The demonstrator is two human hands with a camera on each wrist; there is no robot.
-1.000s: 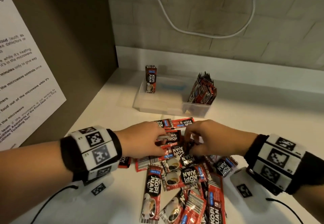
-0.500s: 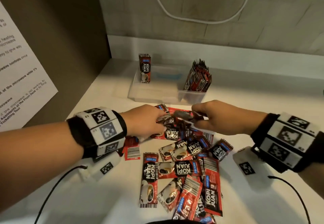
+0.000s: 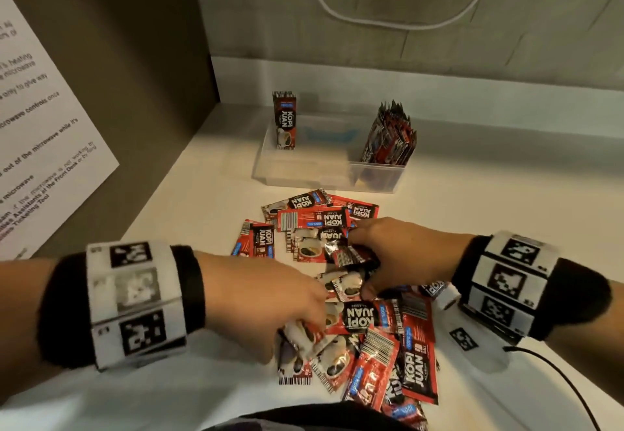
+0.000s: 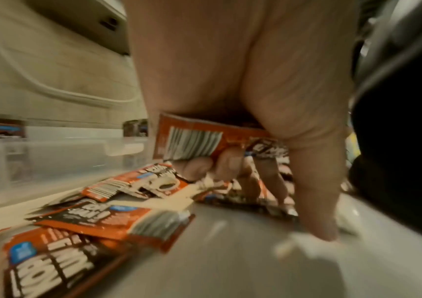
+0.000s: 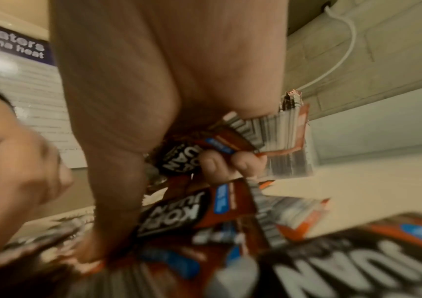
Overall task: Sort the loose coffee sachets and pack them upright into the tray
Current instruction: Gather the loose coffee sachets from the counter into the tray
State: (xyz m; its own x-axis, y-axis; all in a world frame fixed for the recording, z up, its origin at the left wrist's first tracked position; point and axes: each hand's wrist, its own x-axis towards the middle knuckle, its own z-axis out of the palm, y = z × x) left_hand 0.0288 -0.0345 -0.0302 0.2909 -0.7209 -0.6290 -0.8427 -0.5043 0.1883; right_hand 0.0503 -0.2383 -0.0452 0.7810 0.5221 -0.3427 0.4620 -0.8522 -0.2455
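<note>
Red-and-black foil everywhere — the loose coffee sachets (image 3: 341, 295) lie in a heap on the white desk (image 3: 202, 214), overlapping too much for an exact count, well over a dozen. Both hands are down in the pile. From the head view, the left hand (image 3: 260, 305) sits over the near side of the heap, the right hand (image 3: 401, 255) over the middle, but the fingers are mostly hidden behind the knuckles.

The wrist views fill that in. Left wrist: the fingers (image 4: 226, 163) are curled round a held sachet (image 4: 192, 141), barcode end showing, the thumb stretched down toward the desk surface. Right wrist: the fingers (image 5: 245, 163) are curled round a small bundle of sachets (image 5: 263, 135), barcode ends fanned out — how many, the blur won't say — and the thumb presses down on the heap. The other hand shows at the left edge of that picture.

Back to the head view for the clear plastic tray (image 3: 304, 174), just beyond the pile. One single sachet (image 3: 284, 120) stands upright at its left end; a packed bunch (image 3: 390, 136) stands upright at its right end, leaning a little, count unreadable. The stretch between holds nothing visible.

A white cable (image 3: 398, 22) loops on the tiled wall, and a printed notice (image 3: 37, 133) hangs on the left panel.
</note>
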